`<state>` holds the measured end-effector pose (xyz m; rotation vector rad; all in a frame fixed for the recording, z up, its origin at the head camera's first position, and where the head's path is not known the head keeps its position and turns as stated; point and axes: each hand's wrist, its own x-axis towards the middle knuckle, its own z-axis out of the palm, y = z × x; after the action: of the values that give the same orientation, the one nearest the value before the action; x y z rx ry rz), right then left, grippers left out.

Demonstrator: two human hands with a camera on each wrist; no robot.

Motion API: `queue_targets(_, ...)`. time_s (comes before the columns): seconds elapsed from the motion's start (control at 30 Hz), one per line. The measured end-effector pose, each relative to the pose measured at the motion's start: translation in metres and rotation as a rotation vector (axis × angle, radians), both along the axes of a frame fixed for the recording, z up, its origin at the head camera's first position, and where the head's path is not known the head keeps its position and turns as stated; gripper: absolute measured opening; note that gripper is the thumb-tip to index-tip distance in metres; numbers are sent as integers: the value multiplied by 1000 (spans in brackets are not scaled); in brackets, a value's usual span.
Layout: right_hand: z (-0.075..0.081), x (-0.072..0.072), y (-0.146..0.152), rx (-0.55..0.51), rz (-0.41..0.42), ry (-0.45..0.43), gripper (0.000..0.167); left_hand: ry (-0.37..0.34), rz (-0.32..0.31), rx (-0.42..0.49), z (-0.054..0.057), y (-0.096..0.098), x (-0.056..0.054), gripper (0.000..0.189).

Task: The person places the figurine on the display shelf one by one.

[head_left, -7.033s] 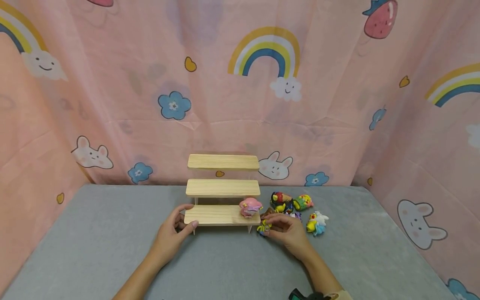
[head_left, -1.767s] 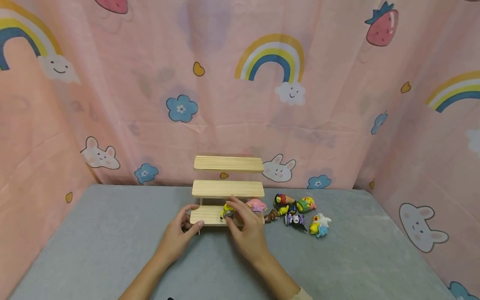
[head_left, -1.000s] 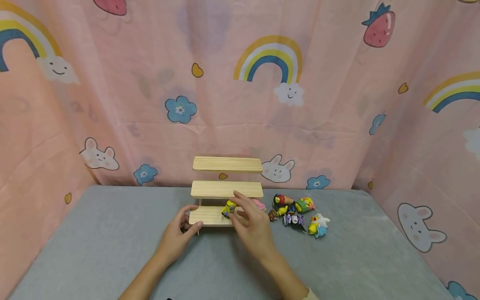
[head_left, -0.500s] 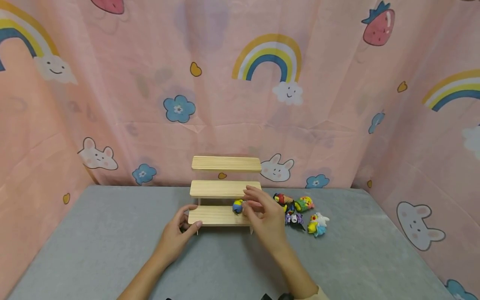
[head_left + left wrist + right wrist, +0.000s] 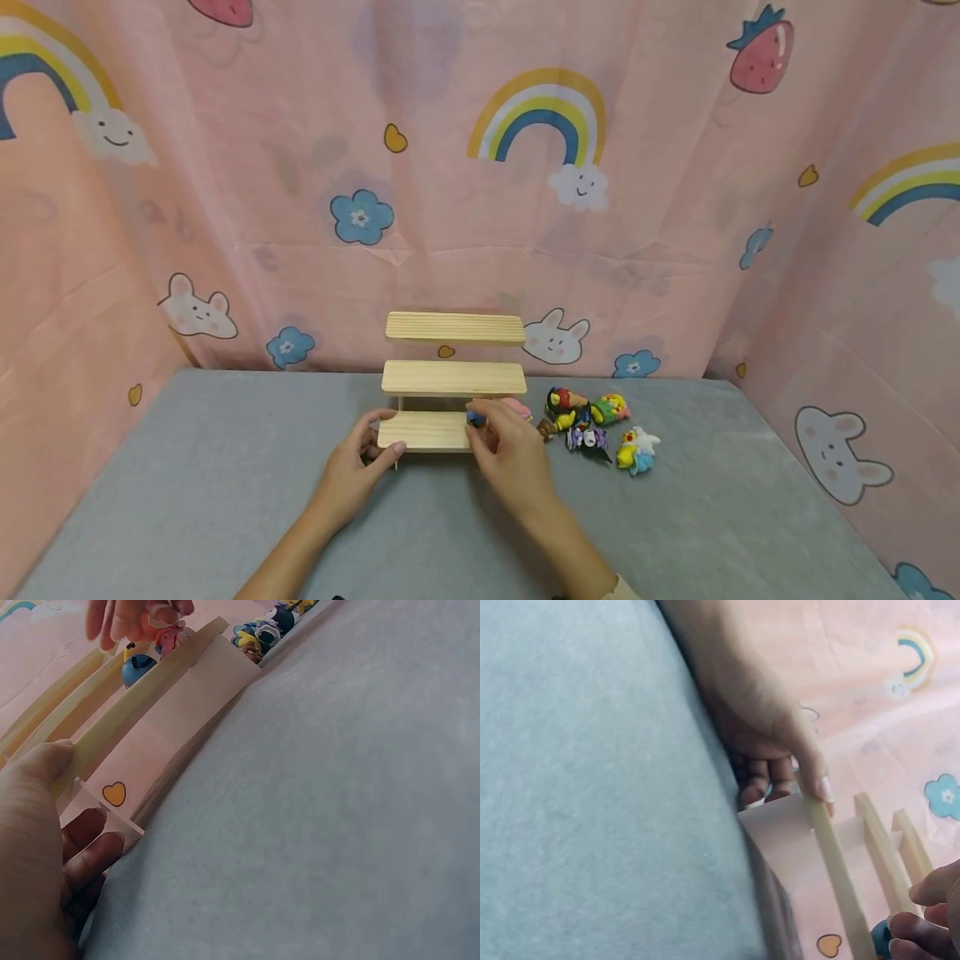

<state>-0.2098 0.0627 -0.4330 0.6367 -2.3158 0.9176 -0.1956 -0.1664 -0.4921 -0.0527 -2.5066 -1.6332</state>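
A three-tier wooden display stand (image 5: 423, 431) stands on the grey table. My left hand (image 5: 351, 467) grips the left end of its lowest tier, thumb on the front edge and fingers around the side. On that tier sits a small blue-and-yellow toy figure (image 5: 475, 418). My right hand (image 5: 513, 458) pinches this figure between thumb and fingers, covering most of it in the head view. In the left wrist view the figure's round blue body (image 5: 139, 669) shows. A pink toy figure (image 5: 517, 407) stands to its right, partly hidden behind my right hand.
Right of the stand, several toy figures lie on the table: a red-and-black one (image 5: 566, 400), a green one (image 5: 611, 408), a purple one (image 5: 588, 440), a brown one (image 5: 546, 429) and a white-yellow-blue one (image 5: 637, 452). Behind hangs a pink patterned curtain (image 5: 450, 275).
My right hand has brought the blue-and-yellow figure from the table onto the lowest tier and turned it. Half a second ago my fingers were spread wider, farther right. My left hand stays on the stand.
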Motion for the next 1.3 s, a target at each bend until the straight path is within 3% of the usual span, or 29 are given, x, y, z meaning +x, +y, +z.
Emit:
queue_targets(0.17,-8,-2,0,89,-41,32,26,-13,-2,3,1,0,-1,49)
queue_targets(0.53,-18,-3,1,240,-118,294,19,-12,-1,0,0,-1,-1,49)
queue_targets(1.03,-22,-6,0,297,-136,356,17,4,-11,6,-2,-2,-2,49)
queue_targets(1.3,-27,-5,0,242,-162,340,16,6,-11,3,-2,-1,-2,49)
